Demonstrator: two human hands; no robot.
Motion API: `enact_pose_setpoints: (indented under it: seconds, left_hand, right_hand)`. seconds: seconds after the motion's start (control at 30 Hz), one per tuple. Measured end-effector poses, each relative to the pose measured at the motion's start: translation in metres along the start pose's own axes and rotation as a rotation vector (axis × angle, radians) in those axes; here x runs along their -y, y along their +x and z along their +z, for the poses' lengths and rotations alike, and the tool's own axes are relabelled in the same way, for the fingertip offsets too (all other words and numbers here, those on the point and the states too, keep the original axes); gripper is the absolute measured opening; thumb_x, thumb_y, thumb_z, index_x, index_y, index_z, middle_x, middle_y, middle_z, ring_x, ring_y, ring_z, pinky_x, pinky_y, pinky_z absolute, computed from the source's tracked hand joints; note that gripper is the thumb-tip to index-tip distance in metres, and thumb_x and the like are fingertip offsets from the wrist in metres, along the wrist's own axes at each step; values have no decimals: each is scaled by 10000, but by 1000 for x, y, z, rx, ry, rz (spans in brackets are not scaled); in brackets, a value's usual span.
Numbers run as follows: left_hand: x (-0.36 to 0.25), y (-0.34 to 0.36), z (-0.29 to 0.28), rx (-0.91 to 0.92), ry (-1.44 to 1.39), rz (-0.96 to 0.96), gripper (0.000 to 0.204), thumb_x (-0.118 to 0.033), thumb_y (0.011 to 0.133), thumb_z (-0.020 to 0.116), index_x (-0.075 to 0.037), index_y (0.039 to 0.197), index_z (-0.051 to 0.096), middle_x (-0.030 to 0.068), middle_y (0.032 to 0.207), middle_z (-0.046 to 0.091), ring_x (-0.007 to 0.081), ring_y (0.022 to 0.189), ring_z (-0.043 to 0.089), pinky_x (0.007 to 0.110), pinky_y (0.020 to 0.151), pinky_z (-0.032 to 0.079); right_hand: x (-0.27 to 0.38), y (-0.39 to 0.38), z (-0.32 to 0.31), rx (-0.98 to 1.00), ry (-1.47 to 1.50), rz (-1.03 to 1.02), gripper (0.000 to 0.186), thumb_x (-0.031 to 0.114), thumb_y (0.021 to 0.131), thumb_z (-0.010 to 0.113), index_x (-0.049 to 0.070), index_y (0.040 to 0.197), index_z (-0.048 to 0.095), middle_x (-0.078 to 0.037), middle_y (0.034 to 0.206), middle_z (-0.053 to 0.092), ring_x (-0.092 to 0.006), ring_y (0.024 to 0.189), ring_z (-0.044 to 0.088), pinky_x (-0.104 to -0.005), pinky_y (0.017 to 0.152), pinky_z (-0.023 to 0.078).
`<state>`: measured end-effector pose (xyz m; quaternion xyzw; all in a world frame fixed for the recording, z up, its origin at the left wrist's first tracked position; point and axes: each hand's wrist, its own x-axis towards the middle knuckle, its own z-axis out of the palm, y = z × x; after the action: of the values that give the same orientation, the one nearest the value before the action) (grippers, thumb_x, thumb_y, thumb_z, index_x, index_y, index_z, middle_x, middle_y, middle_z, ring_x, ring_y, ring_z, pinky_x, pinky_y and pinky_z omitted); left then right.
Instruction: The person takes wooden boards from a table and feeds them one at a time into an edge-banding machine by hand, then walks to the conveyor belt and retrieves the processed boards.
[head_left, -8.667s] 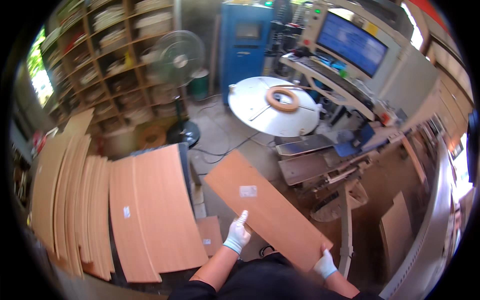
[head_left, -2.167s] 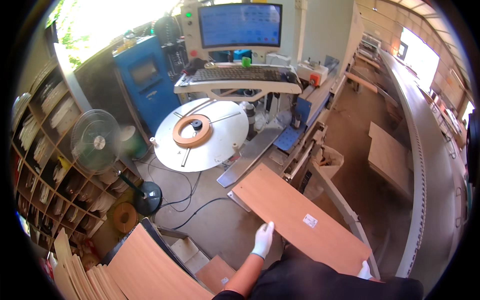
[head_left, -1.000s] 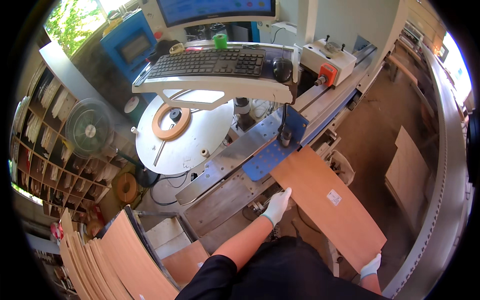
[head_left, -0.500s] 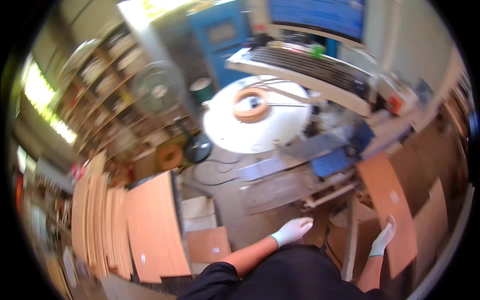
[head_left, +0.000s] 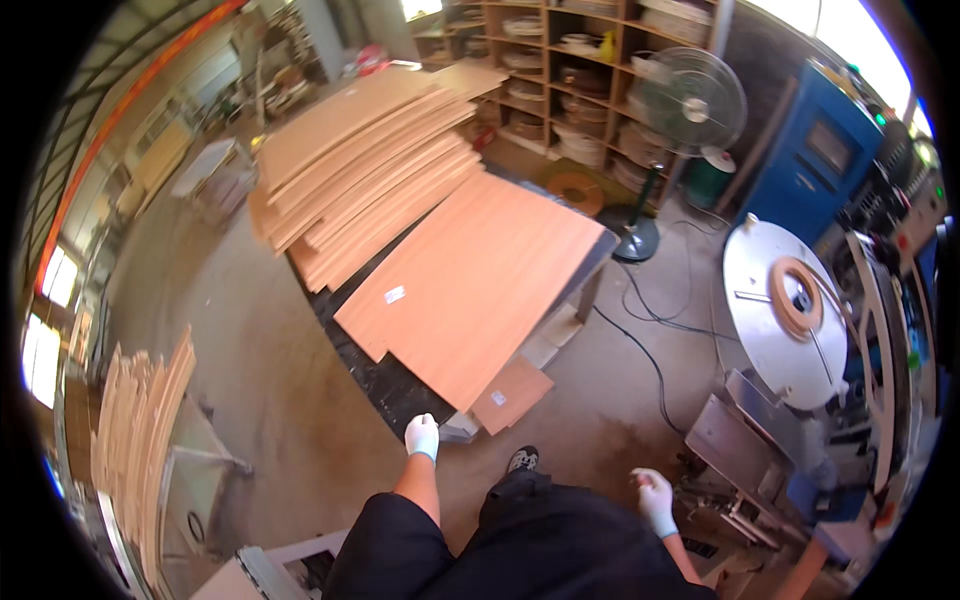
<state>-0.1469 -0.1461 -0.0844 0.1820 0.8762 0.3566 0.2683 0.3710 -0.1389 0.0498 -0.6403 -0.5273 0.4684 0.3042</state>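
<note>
My left hand, gloved, has its fingers curled beside the front corner of the black-topped table; anything inside them is hidden. A large wood-grain panel with a white label lies on that table, beside a stack of boards. A smaller panel rests lower, at the table's right. My right hand, also gloved, is low at the right with loosely bent fingers and nothing visible held. A narrow board lies at the machine at lower right.
A standing fan, cables and a blue cabinet stand ahead right, beside a round white turntable with a banding roll. Cubby shelves are at the back; upright boards stand on a trolley at left.
My view has swung left, from the machine to the stacked panels. The board that both hands held is out of them, at lower right; my left hand has moved to the table corner.
</note>
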Motion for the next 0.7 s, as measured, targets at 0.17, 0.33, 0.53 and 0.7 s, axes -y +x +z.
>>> enact_pose_setpoints:
  seconds: [0.17,0.33,0.53,0.7]
  left_hand:
    - [8,21,-51,-232,-113,3,338,-269,909,513,8,977,696,190,942,713,313,878,682,403,843,511]
    - [-36,69,-63,-262,165,205,419,-285,911,537,23,1183,614,232,1228,609,372,1130,584,421,1000,451]
    - [-107,139,-73,-24,729,334,635,-394,896,541,-4,1389,452,181,1492,400,350,1393,345,433,1112,342]
    - [-117,151,-74,320,1016,245,833,-578,940,412,-76,1550,149,104,1629,98,293,1498,96,485,1163,227]
  right_hand:
    - [-84,-32,18,280,-149,397,276,217,916,601,15,1085,685,-88,925,708,-146,837,655,-291,791,505]
    - [-97,-55,-15,-9,52,608,214,132,903,535,34,1020,685,-57,899,666,-201,784,624,-320,685,503]
    - [-85,-76,-40,-306,144,642,210,123,918,504,60,1041,662,-44,967,641,-191,882,615,-340,756,521]
    - [-86,-97,-22,-175,62,651,264,104,907,524,-8,1109,653,-72,997,653,-177,887,612,-307,788,518]
